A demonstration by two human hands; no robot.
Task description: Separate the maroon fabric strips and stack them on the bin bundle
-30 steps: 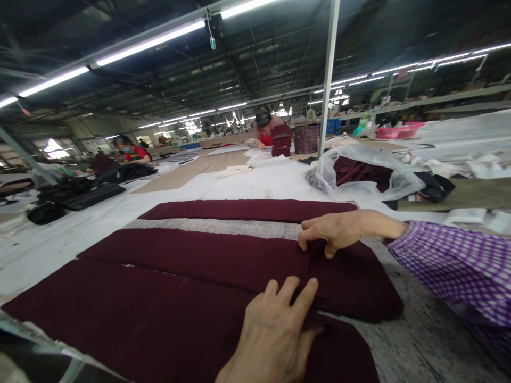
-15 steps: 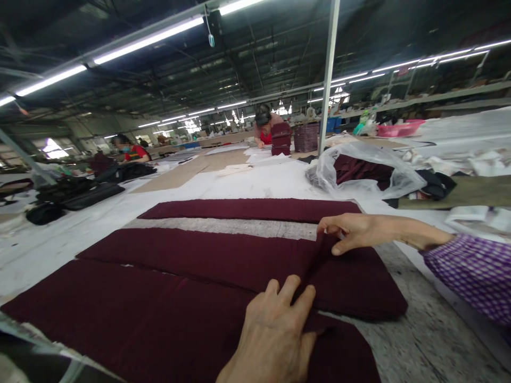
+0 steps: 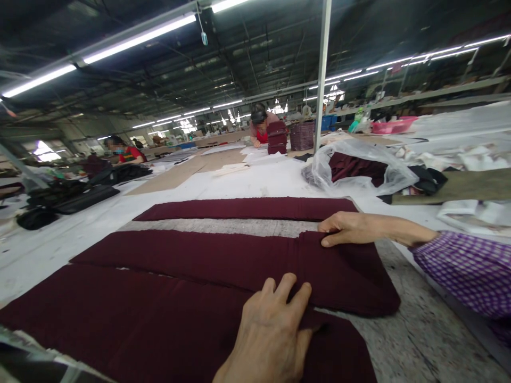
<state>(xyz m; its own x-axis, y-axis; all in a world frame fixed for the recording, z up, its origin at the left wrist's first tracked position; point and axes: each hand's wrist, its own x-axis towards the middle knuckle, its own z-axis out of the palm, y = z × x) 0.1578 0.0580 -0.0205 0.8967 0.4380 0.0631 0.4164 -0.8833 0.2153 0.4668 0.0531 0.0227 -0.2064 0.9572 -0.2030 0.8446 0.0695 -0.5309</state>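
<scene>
Dark maroon cut fabric lies before me in three long pieces: a near panel (image 3: 131, 319), a middle panel (image 3: 191, 255) and a narrow far strip (image 3: 247, 207). My left hand (image 3: 267, 335) rests palm down where the near and middle panels meet, fingers spread. My right hand (image 3: 355, 227), in a purple checked sleeve (image 3: 463, 271), grips the far edge of the middle panel, thumb on top and fingers curled at the edge. A shallow crease runs across that panel between my hands.
Beyond the strip, a clear plastic bag (image 3: 315, 170) holds maroon cloth near a metal post (image 3: 322, 80). Black items (image 3: 88, 202) lie at the left. Two people work farther back, one beside stacked maroon pieces (image 3: 277, 137). A pink basin (image 3: 393, 125) stands at the right.
The raised fold in the middle panel has been lowered and lies nearly flat. My right hand has come down with it to the far edge. My left hand stays about where it was.
</scene>
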